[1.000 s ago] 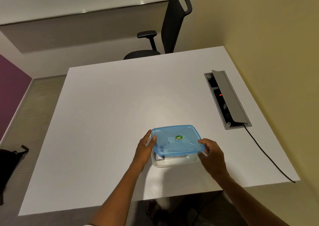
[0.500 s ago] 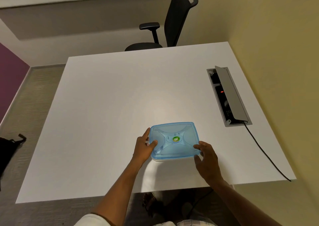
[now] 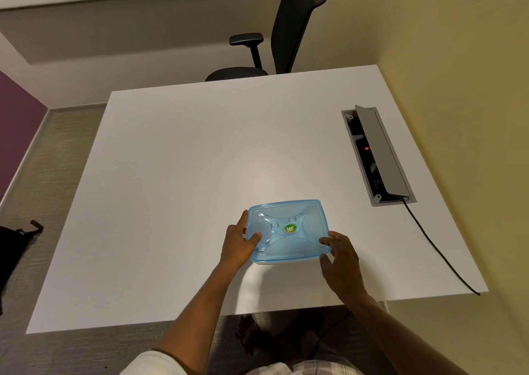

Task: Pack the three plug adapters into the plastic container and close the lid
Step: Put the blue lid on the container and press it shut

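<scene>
While a yellow wall [image 3: 458, 60] borders the white surface [image 3: 186, 160], the plastic container [image 3: 286, 231] lies closed. Left hand [image 3: 237, 246] and right hand [image 3: 340, 260] grip its sides, fingers [image 3: 254, 236] curled.

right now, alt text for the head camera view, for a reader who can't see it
A person's left hand and right hand grip the left edge and front right corner of a blue lid sitting on a plastic container on a white table. An open cable box with a black cable sits to the right, a black office chair beyond.
</scene>
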The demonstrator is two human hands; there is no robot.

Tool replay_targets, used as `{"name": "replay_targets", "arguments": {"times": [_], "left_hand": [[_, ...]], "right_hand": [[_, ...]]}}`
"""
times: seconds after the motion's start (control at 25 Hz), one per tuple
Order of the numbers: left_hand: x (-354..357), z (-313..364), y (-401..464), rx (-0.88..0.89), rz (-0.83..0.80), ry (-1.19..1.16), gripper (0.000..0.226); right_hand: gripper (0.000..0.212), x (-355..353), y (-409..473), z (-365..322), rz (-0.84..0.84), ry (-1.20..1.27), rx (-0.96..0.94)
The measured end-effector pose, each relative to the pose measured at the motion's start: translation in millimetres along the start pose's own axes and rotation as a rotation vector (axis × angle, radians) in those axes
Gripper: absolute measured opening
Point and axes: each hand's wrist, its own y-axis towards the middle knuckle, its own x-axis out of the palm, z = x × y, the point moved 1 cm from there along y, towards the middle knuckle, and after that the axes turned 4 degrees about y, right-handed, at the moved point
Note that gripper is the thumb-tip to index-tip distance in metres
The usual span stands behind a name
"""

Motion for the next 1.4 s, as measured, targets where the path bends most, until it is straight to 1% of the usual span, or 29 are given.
{"name": "replay_targets", "arguments": {"times": [0.08,0.16,0.24,0.36,0.48,0.64,0.76,0.96,1.12,1.32,1.4], "left_hand": [[1.4,-3.0,1.2,-0.003,-0.012,0.053,0.063],[2.3,-3.3,0.1,-0.017,-0.017,0.1,0.07],[2.6,-1.4,-1.8,-0.018,-0.032,0.123,0.08],[2.2,-2.4,-2.8,-0.039,-0.047,0.143,0.087],[2.6,-2.9,-2.8,-0.038,-0.057,0.159,0.086],[3.4,-5.2,-0.4,-0.049,-0.063,0.19,0.091],[5.0,-8.9,0.9,-0.077,-0.063,0.19,0.09],[8.6,-8.3,-0.4,-0.083,-0.024,0.186,0.086],[10.2,-8.1,-2.2,-0.056,0.008,0.167,0.09],[8.9,-12.6,-1.5,-0.048,0.02,0.165,0.082],[6.5,-11.7,0.3,-0.068,0.01,0.138,0.073]], "right_hand": [[0.03,-4.2,2.7,-6.1,0.028,0.067,0.081],[0.027,-8.1,12.7,-6.8,0.06,0.111,0.247],[0.026,-10.8,24.6,-4.0,0.017,0.105,0.387],[0.022,-14.4,33.1,-2.7,-0.086,0.12,0.485],[0.018,-19.2,34.6,-2.5,-0.118,0.15,0.503],[0.015,-20.6,34.3,1.5,-0.11,0.188,0.526],[0.013,-19.9,34.8,2.2,-0.105,0.187,0.531],[0.012,-19.7,36.4,1.9,-0.112,0.178,0.53],[0.013,-19.6,37.9,3.4,-0.119,0.17,0.533],[0.012,-24.0,39.7,6.5,-0.168,0.207,0.523],[0.014,-25.7,41.1,9.3,-0.198,0.215,0.519]]}}
